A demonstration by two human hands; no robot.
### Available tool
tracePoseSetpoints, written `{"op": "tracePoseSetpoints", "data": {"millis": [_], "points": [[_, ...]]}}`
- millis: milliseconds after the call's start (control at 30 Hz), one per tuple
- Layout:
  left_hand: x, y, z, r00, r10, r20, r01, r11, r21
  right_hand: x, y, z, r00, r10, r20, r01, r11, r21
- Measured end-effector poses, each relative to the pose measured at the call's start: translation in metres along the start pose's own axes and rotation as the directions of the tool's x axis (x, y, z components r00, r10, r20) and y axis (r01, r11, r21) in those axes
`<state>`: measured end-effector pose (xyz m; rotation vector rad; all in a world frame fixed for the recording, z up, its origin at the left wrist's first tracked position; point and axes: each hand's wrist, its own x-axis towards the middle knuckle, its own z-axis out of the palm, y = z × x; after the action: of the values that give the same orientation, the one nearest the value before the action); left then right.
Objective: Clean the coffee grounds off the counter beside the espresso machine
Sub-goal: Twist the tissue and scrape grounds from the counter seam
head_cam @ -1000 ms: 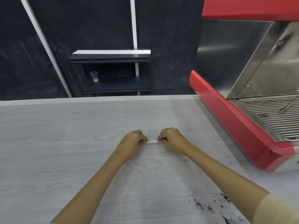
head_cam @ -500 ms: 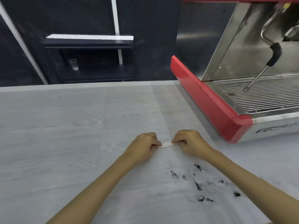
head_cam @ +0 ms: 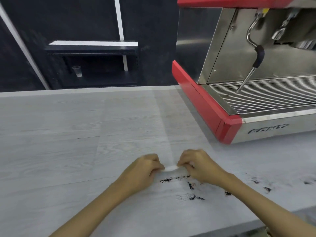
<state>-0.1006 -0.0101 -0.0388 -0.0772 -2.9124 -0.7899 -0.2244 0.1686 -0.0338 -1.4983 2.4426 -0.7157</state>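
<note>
Dark coffee grounds (head_cam: 189,185) lie scattered on the pale grey wood-grain counter (head_cam: 85,134), in front of the red and steel espresso machine (head_cam: 230,106). More specks (head_cam: 266,189) spread to the right. My left hand (head_cam: 143,170) and my right hand (head_cam: 198,165) sit side by side just behind the grounds. Both pinch the ends of a small white strip (head_cam: 171,168), perhaps a tissue or wipe, stretched between them close to the counter. Only its short middle part shows.
The machine's steam wand (head_cam: 256,59) hangs over the drip grate (head_cam: 266,98) at right. Beyond the counter's far edge a dark shelf unit (head_cam: 95,65) holds a small clear cup (head_cam: 77,71). The counter's near edge shows at lower right.
Both hands, still pinching the white strip, have come back toward me across the counter to the edge of the grounds. My view has swung right, showing more of the machine.
</note>
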Motion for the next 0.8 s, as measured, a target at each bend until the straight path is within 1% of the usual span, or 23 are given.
{"op": "tracePoseSetpoints", "data": {"millis": [67,133,233,300,367,500,600,800], "points": [[0.020,-0.010,-0.011,0.994,-0.065,-0.084,0.064,0.998,-0.012,0.024,0.003,-0.009,0.996,0.041,-0.081,-0.036,0.998,0.057],[0.039,-0.021,-0.020,0.987,-0.117,-0.111,0.117,0.993,-0.006,0.046,0.007,-0.012,0.992,0.078,-0.104,-0.071,0.995,0.069],[0.053,-0.036,-0.021,0.979,-0.181,-0.090,0.187,0.981,0.057,0.070,0.011,-0.004,0.994,0.089,-0.058,-0.085,0.994,0.067],[0.049,-0.044,-0.019,0.972,-0.226,-0.068,0.231,0.970,0.079,0.079,0.010,0.006,0.996,0.083,-0.022,-0.081,0.995,0.060],[0.038,-0.049,-0.020,0.961,-0.263,-0.080,0.269,0.960,0.076,0.085,0.006,0.014,0.998,0.062,0.002,-0.062,0.996,0.064],[0.006,-0.050,-0.026,0.935,-0.333,-0.122,0.341,0.939,0.049,0.087,-0.010,0.025,0.997,-0.034,0.072,0.029,0.998,0.064],[-0.024,-0.037,-0.025,0.915,-0.380,-0.136,0.388,0.921,0.035,0.078,-0.021,0.031,0.985,-0.121,0.125,0.111,0.990,0.083],[-0.072,0.009,-0.008,0.838,-0.502,-0.213,0.518,0.855,0.022,0.058,-0.036,0.034,0.923,-0.307,0.231,0.301,0.952,0.061]]}}
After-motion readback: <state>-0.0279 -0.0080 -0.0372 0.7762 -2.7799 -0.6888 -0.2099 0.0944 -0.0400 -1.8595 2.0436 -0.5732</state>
